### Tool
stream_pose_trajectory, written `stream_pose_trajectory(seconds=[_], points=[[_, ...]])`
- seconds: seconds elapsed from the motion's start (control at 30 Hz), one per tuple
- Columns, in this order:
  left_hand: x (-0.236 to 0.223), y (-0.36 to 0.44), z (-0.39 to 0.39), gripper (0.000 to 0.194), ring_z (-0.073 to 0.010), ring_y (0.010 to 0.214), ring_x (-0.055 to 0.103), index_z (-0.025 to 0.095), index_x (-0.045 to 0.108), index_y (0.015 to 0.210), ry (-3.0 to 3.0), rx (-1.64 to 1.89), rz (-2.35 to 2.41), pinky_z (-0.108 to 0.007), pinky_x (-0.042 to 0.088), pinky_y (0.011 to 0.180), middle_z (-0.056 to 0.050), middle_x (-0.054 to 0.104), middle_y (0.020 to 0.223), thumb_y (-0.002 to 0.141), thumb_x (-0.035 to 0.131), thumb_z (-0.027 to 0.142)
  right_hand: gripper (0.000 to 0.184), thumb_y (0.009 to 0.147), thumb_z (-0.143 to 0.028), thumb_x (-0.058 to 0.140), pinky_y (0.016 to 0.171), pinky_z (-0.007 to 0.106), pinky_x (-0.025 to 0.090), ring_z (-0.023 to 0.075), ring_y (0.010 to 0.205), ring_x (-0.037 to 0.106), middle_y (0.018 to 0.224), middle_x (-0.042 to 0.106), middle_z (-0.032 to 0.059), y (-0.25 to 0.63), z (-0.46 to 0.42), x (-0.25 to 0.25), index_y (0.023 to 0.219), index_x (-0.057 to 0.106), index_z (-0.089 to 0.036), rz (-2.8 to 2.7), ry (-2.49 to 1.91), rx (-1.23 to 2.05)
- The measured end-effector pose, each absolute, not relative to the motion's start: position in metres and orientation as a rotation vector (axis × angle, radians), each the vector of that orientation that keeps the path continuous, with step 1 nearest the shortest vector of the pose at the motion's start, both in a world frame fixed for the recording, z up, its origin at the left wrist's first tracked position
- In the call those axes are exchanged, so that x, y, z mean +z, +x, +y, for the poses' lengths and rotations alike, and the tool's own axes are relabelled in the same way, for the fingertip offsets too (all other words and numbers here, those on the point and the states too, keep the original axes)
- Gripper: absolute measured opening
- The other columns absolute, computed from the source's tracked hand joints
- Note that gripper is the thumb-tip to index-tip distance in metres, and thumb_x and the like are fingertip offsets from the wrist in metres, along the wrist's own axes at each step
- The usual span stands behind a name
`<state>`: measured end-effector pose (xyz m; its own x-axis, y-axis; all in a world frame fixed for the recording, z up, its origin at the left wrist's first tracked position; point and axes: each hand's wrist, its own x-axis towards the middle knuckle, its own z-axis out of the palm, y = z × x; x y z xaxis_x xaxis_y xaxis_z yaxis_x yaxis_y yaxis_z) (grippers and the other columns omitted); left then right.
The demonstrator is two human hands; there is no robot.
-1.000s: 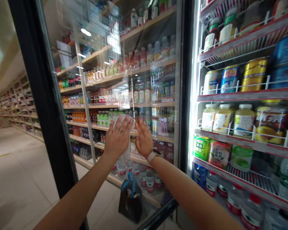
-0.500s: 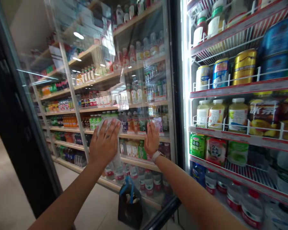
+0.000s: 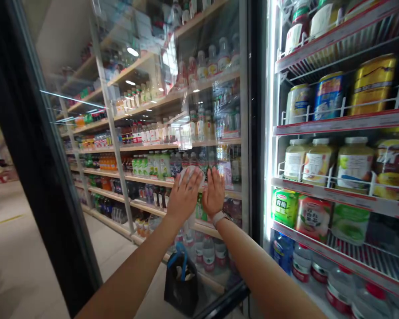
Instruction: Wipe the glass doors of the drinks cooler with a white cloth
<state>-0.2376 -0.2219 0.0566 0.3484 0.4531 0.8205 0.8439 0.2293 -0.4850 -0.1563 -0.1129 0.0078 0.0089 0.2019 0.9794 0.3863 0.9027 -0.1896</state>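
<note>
The fingers of my left hand [image 3: 182, 201] lie outstretched over a thin white cloth [image 3: 192, 169], holding it against the glass door [image 3: 146, 146]. Part of the cloth shows around the fingertips, and the rest is hidden under the palm. Close beside it on the right, my right hand [image 3: 213, 195] is flat on the same pane with fingers extended, and I see nothing in it. A wristband [image 3: 219, 216] circles the right wrist.
Drink shelves [image 3: 146, 178] show through or reflect in the glass. On the right, lit cooler racks [image 3: 319, 188] hold bottles, cans and cartons. The black door frame [image 3: 49, 177] rises at left. Low in the middle is a dark bag [image 3: 181, 292] with blue handles.
My left hand and the cloth have slid right across the glass, close to my right hand. The right hand stays flat on the pane. The view has shifted slightly.
</note>
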Motion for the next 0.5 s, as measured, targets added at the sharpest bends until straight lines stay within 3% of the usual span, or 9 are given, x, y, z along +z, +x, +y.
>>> stream_pose_trajectory(seconds=[0.3,0.5], points=[[0.0,-0.256,-0.251,0.048,-0.0241,0.141,0.041,0.02,0.049,0.142,-1.461,-0.233,-1.222,-0.045,0.02,0.122,-0.004,0.045,0.151,0.095,0.041,0.018,0.063,0.095,-0.024,0.026,0.119,0.052,0.019,0.0244,0.15,0.021,0.158,0.032,0.0141,-0.16,-0.11,0.006,0.157,0.015,-0.017,-1.566,-0.488,-0.215],[0.078,-0.253,-0.241,0.05,-0.0251,0.146,0.032,0.018,0.04,0.148,-1.376,-0.295,-1.253,-0.048,0.025,0.12,-0.007,0.042,0.153,0.098,0.034,0.017,0.063,0.096,-0.023,0.027,0.12,0.05,0.018,0.0237,0.149,0.021,0.159,0.03,0.0135,-0.162,-0.111,0.005,0.157,0.016,-0.016,-1.557,-0.491,-0.219]])
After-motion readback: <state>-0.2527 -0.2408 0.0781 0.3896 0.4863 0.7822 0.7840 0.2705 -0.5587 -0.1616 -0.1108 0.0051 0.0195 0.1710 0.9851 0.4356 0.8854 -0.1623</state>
